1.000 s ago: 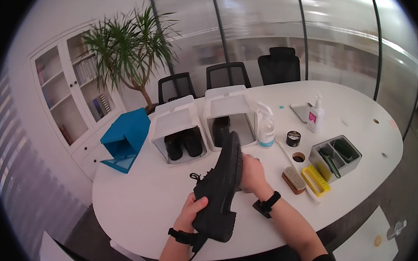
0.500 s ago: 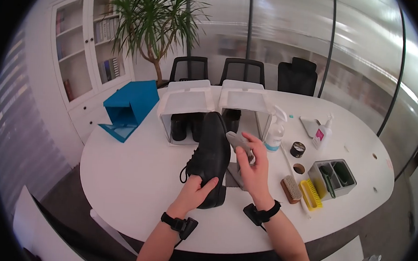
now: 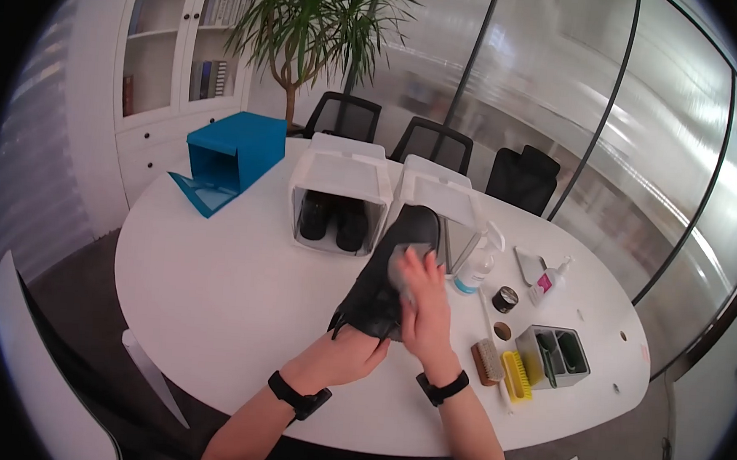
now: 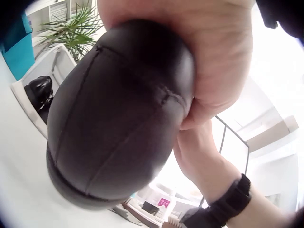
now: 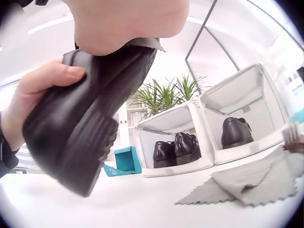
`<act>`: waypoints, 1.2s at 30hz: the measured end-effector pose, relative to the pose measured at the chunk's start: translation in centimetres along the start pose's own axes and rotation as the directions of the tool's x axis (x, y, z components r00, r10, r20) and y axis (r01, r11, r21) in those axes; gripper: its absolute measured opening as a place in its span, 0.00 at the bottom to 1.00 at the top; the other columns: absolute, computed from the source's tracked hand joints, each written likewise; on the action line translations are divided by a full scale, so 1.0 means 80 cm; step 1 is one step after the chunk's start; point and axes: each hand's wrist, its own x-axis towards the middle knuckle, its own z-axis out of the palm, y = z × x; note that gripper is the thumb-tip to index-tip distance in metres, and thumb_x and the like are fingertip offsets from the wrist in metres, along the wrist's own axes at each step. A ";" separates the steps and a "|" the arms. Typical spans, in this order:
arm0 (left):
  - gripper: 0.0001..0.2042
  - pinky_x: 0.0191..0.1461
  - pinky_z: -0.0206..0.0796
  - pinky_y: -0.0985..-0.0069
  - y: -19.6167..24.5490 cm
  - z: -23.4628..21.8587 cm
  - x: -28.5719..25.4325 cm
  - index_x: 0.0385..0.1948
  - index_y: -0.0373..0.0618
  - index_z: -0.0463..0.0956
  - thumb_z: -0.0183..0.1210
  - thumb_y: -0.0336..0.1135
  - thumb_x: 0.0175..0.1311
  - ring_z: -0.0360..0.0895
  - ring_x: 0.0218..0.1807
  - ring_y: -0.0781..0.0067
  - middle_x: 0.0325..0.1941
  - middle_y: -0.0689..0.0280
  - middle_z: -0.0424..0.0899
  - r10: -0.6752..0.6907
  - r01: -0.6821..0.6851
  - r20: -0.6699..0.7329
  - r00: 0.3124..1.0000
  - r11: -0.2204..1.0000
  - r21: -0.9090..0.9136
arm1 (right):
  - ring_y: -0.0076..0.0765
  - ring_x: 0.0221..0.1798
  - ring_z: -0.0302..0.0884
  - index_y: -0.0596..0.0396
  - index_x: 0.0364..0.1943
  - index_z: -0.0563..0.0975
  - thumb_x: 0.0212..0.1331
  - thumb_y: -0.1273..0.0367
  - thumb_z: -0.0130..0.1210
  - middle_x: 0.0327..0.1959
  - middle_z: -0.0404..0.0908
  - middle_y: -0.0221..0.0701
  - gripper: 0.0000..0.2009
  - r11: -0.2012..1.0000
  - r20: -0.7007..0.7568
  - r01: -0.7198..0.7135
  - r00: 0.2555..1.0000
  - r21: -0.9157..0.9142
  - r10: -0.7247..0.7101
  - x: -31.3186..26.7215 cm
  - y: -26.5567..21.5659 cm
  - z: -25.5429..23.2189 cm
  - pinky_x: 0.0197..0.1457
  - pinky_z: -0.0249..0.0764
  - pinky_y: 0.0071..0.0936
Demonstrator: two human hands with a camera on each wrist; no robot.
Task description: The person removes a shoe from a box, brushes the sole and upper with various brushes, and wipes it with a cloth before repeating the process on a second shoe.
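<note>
My left hand [image 3: 339, 359] grips a black leather lace-up shoe [image 3: 416, 224] at its opening, holding it above the table with the toe pointing away. The rounded, seamed heel [image 4: 114, 114] fills much of the left wrist view. In my right hand [image 3: 429, 310] is a grey cloth [image 3: 397, 265], pressed against the upper near the toe. A scrap of its zigzag edge shows beyond the palm in the right wrist view. Another grey cloth [image 5: 256, 180] lies crumpled on the table below.
Two white shoe boxes [image 3: 342, 176] stand open behind, with black shoes [image 5: 183, 148] inside. A blue box [image 3: 250, 159] is at left. To the right are a spray bottle [image 3: 476, 266], a round tin [image 3: 505, 299], a wooden brush [image 3: 486, 361], a yellow brush [image 3: 518, 378] and a divided caddy [image 3: 575, 377].
My right hand has brought the grey cloth from beside the shoe onto its upper. The shoe has turned and tilted in my left hand. The head view has swung too.
</note>
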 end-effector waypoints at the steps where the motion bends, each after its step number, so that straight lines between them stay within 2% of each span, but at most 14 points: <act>1: 0.17 0.62 0.69 0.49 0.007 -0.002 0.002 0.57 0.36 0.74 0.57 0.32 0.69 0.76 0.55 0.34 0.54 0.44 0.82 -0.005 0.005 -0.004 1.000 1.000 -0.011 | 0.58 0.82 0.57 0.51 0.70 0.72 0.60 0.79 0.56 0.77 0.69 0.39 0.30 1.000 0.011 -0.002 1.000 -0.005 0.002 0.010 0.004 -0.004 0.84 0.51 0.57; 3: 0.16 0.62 0.70 0.48 0.024 -0.014 0.008 0.54 0.35 0.75 0.55 0.33 0.70 0.78 0.54 0.33 0.52 0.42 0.82 -0.287 0.305 0.402 0.870 0.952 0.018 | 0.59 0.83 0.55 0.53 0.69 0.73 0.68 0.81 0.49 0.76 0.70 0.41 0.25 0.998 -0.048 -0.069 0.996 0.012 0.069 0.031 0.012 -0.014 0.85 0.49 0.53; 8: 0.21 0.64 0.69 0.52 -0.004 0.012 0.010 0.62 0.34 0.70 0.54 0.32 0.69 0.78 0.56 0.36 0.55 0.41 0.81 -0.095 0.052 0.262 0.960 0.985 0.166 | 0.56 0.84 0.52 0.53 0.66 0.74 0.72 0.80 0.47 0.76 0.70 0.41 0.21 0.957 -0.055 -0.235 0.967 0.172 0.248 0.043 0.028 -0.022 0.84 0.52 0.48; 13: 0.17 0.60 0.71 0.52 -0.037 0.012 0.013 0.53 0.34 0.76 0.55 0.29 0.64 0.80 0.51 0.39 0.48 0.43 0.83 0.047 -0.096 0.151 0.987 0.938 0.333 | 0.55 0.86 0.46 0.51 0.68 0.74 0.70 0.79 0.47 0.77 0.68 0.39 0.23 0.981 0.227 -0.125 0.970 0.150 0.089 0.022 0.015 -0.020 0.87 0.46 0.48; 17: 0.11 0.56 0.73 0.58 -0.034 -0.001 0.014 0.42 0.34 0.80 0.58 0.27 0.59 0.83 0.46 0.46 0.41 0.47 0.85 -0.130 -0.051 0.396 0.909 0.909 0.414 | 0.55 0.83 0.55 0.51 0.67 0.76 0.67 0.80 0.49 0.76 0.70 0.37 0.24 0.939 0.352 -0.123 0.936 0.322 0.001 0.021 0.000 -0.018 0.87 0.48 0.48; 23: 0.07 0.53 0.74 0.60 -0.050 -0.012 -0.025 0.37 0.37 0.78 0.56 0.27 0.59 0.83 0.44 0.48 0.40 0.49 0.85 -0.082 -0.203 0.543 0.836 0.873 0.444 | 0.51 0.78 0.65 0.51 0.60 0.78 0.67 0.80 0.50 0.69 0.77 0.40 0.20 0.989 0.330 0.116 0.940 -0.090 -0.080 -0.003 0.095 0.002 0.84 0.56 0.50; 25: 0.05 0.50 0.74 0.60 -0.044 -0.019 -0.033 0.33 0.37 0.77 0.57 0.27 0.58 0.83 0.42 0.48 0.38 0.49 0.84 -0.044 -0.191 0.511 0.859 0.897 0.400 | 0.52 0.75 0.69 0.52 0.59 0.78 0.64 0.79 0.51 0.66 0.80 0.41 0.19 0.917 0.398 -0.115 0.875 -0.382 0.275 -0.025 0.129 0.004 0.81 0.63 0.46; 26: 0.04 0.50 0.75 0.60 -0.034 -0.025 -0.035 0.33 0.37 0.76 0.56 0.28 0.59 0.82 0.43 0.47 0.39 0.48 0.83 -0.194 0.090 0.442 0.875 0.965 0.247 | 0.52 0.75 0.69 0.52 0.59 0.78 0.64 0.79 0.51 0.66 0.80 0.41 0.19 0.920 0.396 -0.120 0.876 -0.374 0.275 -0.031 0.128 0.007 0.81 0.63 0.46; 27: 0.04 0.49 0.75 0.60 -0.029 -0.031 -0.037 0.33 0.38 0.76 0.55 0.28 0.61 0.82 0.43 0.46 0.40 0.48 0.83 -0.353 0.358 0.400 0.846 0.932 0.065 | 0.54 0.73 0.72 0.53 0.58 0.79 0.64 0.79 0.52 0.63 0.81 0.42 0.19 0.907 0.358 -0.365 0.834 -0.212 0.420 -0.024 0.102 0.000 0.76 0.68 0.45; 29: 0.04 0.50 0.75 0.60 -0.047 -0.027 -0.046 0.34 0.39 0.76 0.54 0.28 0.63 0.82 0.45 0.44 0.41 0.48 0.83 -0.249 0.226 0.430 0.868 0.968 0.106 | 0.55 0.70 0.74 0.54 0.57 0.79 0.64 0.79 0.52 0.61 0.82 0.42 0.18 0.806 0.357 -0.590 0.746 -0.034 0.562 -0.017 0.048 -0.010 0.72 0.74 0.44; 31: 0.04 0.52 0.75 0.60 -0.039 -0.023 -0.052 0.34 0.40 0.76 0.53 0.28 0.65 0.81 0.46 0.42 0.41 0.48 0.83 -0.139 0.086 0.473 0.870 0.987 0.133 | 0.56 0.66 0.77 0.53 0.57 0.79 0.65 0.77 0.53 0.60 0.82 0.41 0.17 0.855 0.364 -0.517 0.790 -0.038 0.494 -0.016 0.003 -0.006 0.63 0.79 0.45; 33: 0.07 0.56 0.73 0.61 -0.014 -0.020 -0.051 0.39 0.40 0.79 0.51 0.30 0.70 0.82 0.48 0.44 0.43 0.49 0.84 -0.435 0.433 0.501 0.748 0.892 0.128 | 0.55 0.65 0.78 0.52 0.58 0.79 0.66 0.75 0.54 0.60 0.82 0.41 0.17 0.995 0.372 -0.042 0.928 0.086 0.007 -0.033 -0.019 0.015 0.63 0.79 0.44; 34: 0.07 0.56 0.73 0.61 -0.029 -0.009 -0.064 0.39 0.40 0.79 0.51 0.30 0.70 0.82 0.48 0.44 0.43 0.49 0.84 -0.436 0.431 0.515 0.738 0.892 0.137 | 0.54 0.65 0.78 0.52 0.58 0.79 0.66 0.75 0.55 0.60 0.82 0.41 0.17 0.982 0.435 -0.087 0.900 0.170 0.005 -0.030 -0.041 0.017 0.65 0.79 0.44; 36: 0.11 0.60 0.72 0.60 -0.081 0.025 -0.109 0.46 0.41 0.81 0.50 0.33 0.73 0.82 0.50 0.48 0.45 0.50 0.85 -0.118 -0.140 0.620 0.776 0.925 0.352 | 0.54 0.65 0.78 0.53 0.58 0.79 0.65 0.75 0.56 0.60 0.83 0.40 0.17 0.955 0.491 -0.148 0.871 0.259 0.002 -0.030 -0.076 0.035 0.68 0.78 0.43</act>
